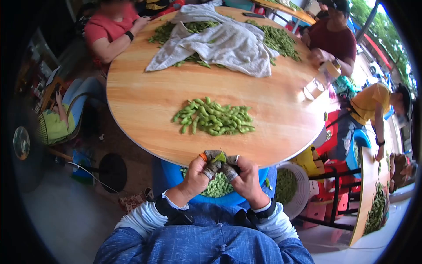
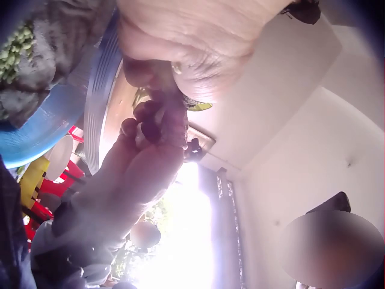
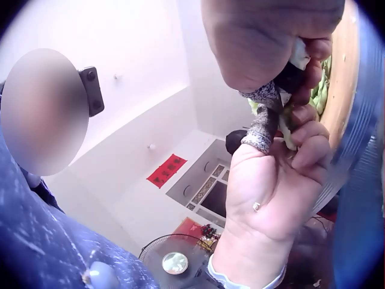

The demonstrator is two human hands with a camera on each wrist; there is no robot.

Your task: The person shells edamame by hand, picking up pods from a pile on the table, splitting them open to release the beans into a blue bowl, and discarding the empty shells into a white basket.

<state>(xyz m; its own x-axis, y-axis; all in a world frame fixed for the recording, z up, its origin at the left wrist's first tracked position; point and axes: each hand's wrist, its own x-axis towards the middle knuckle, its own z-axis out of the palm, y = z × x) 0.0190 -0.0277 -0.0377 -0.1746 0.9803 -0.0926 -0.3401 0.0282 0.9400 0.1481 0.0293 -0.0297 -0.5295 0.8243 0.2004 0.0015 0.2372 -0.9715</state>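
In the head view my left hand (image 1: 193, 178) and right hand (image 1: 247, 181) meet at the table's near edge. Between their fingertips they pinch a green soybean pod (image 1: 220, 156). Grey fabric sleeves (image 1: 212, 169) cover the thumbs and some fingers. Under the hands a blue basin (image 1: 176, 175) holds shelled green beans (image 1: 217, 187). A heap of soybean pods (image 1: 215, 116) lies on the table just beyond. Seen from the right wrist, the left palm (image 3: 264, 192) faces the camera, with a small pale bit stuck on it. The left wrist view hides most of the pod.
The round wooden table (image 1: 145, 101) also carries a white cloth (image 1: 228, 44) over more pods. A plastic bottle (image 1: 323, 79) lies near its right edge. Several people sit or work around. A white basket (image 1: 299, 189) of pods stands at right, a fan (image 1: 26, 143) at left.
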